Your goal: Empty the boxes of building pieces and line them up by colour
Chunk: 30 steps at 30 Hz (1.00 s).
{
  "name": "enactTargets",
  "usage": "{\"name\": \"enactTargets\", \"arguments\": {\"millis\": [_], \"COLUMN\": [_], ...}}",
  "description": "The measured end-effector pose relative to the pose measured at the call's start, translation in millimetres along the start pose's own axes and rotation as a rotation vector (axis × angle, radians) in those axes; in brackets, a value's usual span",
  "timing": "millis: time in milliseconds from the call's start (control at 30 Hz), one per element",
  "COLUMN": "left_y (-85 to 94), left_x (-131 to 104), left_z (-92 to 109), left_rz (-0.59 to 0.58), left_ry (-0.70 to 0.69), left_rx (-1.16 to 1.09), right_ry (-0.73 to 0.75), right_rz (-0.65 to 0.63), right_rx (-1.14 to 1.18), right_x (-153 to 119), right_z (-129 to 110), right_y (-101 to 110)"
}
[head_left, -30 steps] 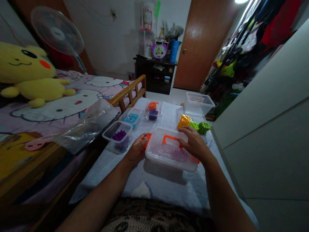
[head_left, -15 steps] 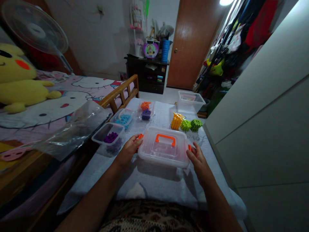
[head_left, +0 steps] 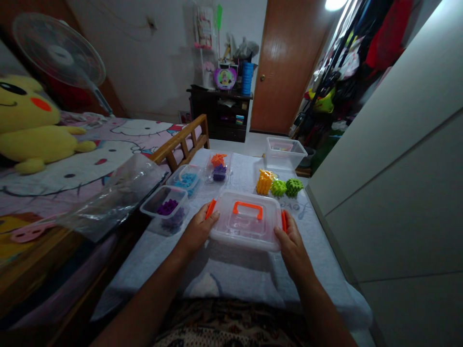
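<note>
A clear plastic storage box (head_left: 246, 231) with a lid, an orange top handle and orange side latches is between my hands, over the cloth-covered table. My left hand (head_left: 198, 229) grips its left end, thumb on the lid's edge beside the raised latch. At the right end, my right hand (head_left: 292, 243) holds the box with its thumb on the rim and fingers by the other latch. Beyond the box lie a yellow block cluster (head_left: 265, 182), a light green cluster (head_left: 278, 188) and a darker green one (head_left: 294, 187).
On the left stand a tub with purple pieces (head_left: 167, 207), a tub with blue pieces (head_left: 185, 182) and a clear tray (head_left: 218, 168) holding orange and purple pieces. An open clear bin (head_left: 285, 153) is at the far right. A wooden bed rail (head_left: 181, 143) borders the table's left side.
Both orange side latches now stand up more visibly from the lid. My hands have closed in on the box's ends, and the view has shifted slightly.
</note>
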State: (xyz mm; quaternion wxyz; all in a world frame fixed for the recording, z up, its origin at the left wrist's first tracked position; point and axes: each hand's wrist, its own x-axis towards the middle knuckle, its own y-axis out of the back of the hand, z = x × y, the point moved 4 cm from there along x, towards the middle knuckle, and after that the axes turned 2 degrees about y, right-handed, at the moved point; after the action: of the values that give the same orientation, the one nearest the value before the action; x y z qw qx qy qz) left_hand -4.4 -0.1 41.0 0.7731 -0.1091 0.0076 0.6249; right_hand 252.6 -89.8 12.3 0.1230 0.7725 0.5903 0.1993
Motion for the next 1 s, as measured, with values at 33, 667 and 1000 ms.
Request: {"name": "enactTargets", "arguments": {"millis": [33, 667, 1000], "left_y": [0.9, -3.7, -3.0], "left_x": [0, -1, 0], "left_z": [2, 19, 16], "left_rz": [0.002, 0.056, 0.062], "left_ry": [-0.027, -0.186, -0.196], "left_rx": [0.065, 0.418, 0.563], "right_ry": [-0.034, 0.053, 0.072], "right_rz": [0.029, -0.104, -0.191], "right_rx": [0.005, -0.289, -0.352], "right_x": [1, 10, 14], "right_z": [-3, -19, -33], "right_y": [0, 3, 1]}}
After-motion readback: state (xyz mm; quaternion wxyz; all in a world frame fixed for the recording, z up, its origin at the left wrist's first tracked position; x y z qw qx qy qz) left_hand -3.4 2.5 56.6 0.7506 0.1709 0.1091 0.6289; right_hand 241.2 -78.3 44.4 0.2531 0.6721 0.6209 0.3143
